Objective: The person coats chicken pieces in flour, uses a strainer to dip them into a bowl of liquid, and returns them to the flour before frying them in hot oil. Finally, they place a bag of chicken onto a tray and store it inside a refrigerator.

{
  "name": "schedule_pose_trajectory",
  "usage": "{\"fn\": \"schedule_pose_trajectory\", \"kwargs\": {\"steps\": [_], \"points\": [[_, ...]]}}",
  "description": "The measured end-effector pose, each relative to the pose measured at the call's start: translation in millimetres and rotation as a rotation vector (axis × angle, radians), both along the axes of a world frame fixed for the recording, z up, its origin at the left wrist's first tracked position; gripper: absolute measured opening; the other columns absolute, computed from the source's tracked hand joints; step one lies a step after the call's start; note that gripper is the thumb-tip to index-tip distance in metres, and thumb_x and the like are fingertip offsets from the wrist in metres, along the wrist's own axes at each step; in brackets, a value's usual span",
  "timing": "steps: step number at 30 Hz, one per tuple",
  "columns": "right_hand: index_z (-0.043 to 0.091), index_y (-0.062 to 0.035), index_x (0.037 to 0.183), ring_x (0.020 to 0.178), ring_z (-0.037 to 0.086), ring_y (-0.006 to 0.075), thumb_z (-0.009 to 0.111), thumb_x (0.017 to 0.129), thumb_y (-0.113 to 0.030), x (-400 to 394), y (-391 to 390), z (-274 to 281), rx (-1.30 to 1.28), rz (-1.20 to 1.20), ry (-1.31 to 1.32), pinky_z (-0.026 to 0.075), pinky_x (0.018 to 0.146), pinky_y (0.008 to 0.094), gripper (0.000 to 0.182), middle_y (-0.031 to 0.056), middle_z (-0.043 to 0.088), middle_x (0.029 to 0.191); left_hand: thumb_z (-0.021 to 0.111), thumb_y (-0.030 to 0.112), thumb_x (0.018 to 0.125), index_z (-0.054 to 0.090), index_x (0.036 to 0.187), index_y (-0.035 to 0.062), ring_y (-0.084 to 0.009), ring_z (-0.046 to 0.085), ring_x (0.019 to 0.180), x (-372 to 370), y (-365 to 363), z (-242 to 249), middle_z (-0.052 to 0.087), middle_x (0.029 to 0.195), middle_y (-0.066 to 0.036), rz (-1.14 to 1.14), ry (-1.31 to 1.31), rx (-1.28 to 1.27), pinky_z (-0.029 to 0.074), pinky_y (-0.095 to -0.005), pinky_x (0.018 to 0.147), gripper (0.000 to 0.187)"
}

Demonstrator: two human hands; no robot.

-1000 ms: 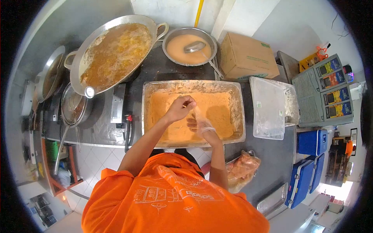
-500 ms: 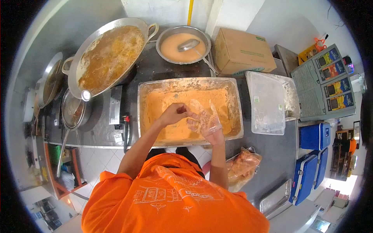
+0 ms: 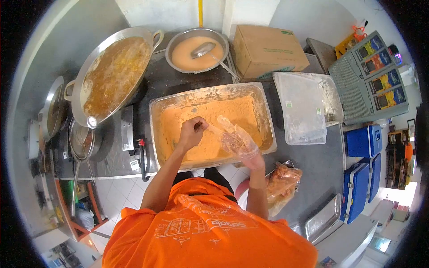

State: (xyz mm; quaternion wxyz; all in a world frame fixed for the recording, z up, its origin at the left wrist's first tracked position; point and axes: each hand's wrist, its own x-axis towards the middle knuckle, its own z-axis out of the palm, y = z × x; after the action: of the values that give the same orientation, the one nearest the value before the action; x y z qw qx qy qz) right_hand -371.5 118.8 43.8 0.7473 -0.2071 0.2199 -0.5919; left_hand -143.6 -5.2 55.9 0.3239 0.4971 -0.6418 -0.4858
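Note:
My right hand (image 3: pixel 250 156) wears a clear disposable plastic glove (image 3: pixel 233 137) speckled with orange powder, its fingers apart under the film. My left hand (image 3: pixel 193 131) is bare and closed in a pinch on a strip of this glove, stretching the plastic toward the left. Both hands are over a large metal tray (image 3: pixel 156 147) with a layer of orange breading powder (image 3: pixel 214 109) in it. To the right of my right forearm lies a clear bag of raw, reddish meat (image 3: pixel 282 181).
A wide wok (image 3: pixel 80 105) of bubbling oil stands at the left, a thermometer on its rim. Behind the tray are a bowl of orange batter (image 3: pixel 196 48) with a ladle and a cardboard box (image 3: pixel 268 51). Plastic containers (image 3: pixel 300 111) sit right; a long-handled strainer (image 3: pixel 82 138) is at left.
My left hand has drawn away from my right hand, pulling the glove's plastic out into a longer strip. The whole view has shifted slightly.

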Motion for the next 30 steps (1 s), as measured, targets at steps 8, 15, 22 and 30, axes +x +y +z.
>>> {"fn": "schedule_pose_trajectory", "kwargs": {"steps": [8,15,22,30], "points": [[0.039,0.0008,0.142,0.132,0.044,0.0328,0.053,0.096,-0.031,-28,42,-16,0.034,-0.079,-0.001,0.037,0.108,0.0465,0.058,0.0189,0.044,0.144,0.067,0.004,0.086,0.064,0.084,0.0002,-0.0073,0.046,0.058,-9,-1,-3,0.052,0.062,0.001,-0.012,-0.002,-0.036,0.040,-0.0238,0.056,0.005],[0.058,-0.0009,0.122,0.105,0.063,0.0207,0.057,0.094,-0.041,-58,65,27,0.700,-0.100,0.859,0.047,0.087,0.0389,0.048,0.0158,0.065,0.116,0.071,0.028,0.086,0.067,0.107,-0.0003,-0.0283,0.066,0.086,61,-12,4,0.068,0.098,-0.018,0.137,-0.625,-0.424,0.050,-0.0372,0.078,0.036],[0.061,0.0001,0.103,0.086,0.063,0.0203,0.063,0.090,-0.038,-19,52,-80,0.562,-0.651,1.110,0.051,0.058,0.0305,0.041,0.0122,0.061,0.086,0.068,0.031,0.090,0.055,0.122,-0.0067,-0.0241,0.061,0.098,148,25,-40,0.064,0.111,-0.014,0.624,-0.446,0.009,0.047,-0.0344,0.085,0.051],[0.058,0.0076,0.103,0.078,0.066,0.0215,0.062,0.086,-0.014,15,67,-101,0.699,-0.869,1.142,0.061,0.058,0.0351,0.027,0.0140,0.061,0.091,0.052,0.016,0.096,0.053,0.124,0.0033,-0.0168,0.059,0.096,195,34,-43,0.062,0.109,-0.007,0.471,0.840,0.574,0.046,-0.0295,0.087,0.030]]}}
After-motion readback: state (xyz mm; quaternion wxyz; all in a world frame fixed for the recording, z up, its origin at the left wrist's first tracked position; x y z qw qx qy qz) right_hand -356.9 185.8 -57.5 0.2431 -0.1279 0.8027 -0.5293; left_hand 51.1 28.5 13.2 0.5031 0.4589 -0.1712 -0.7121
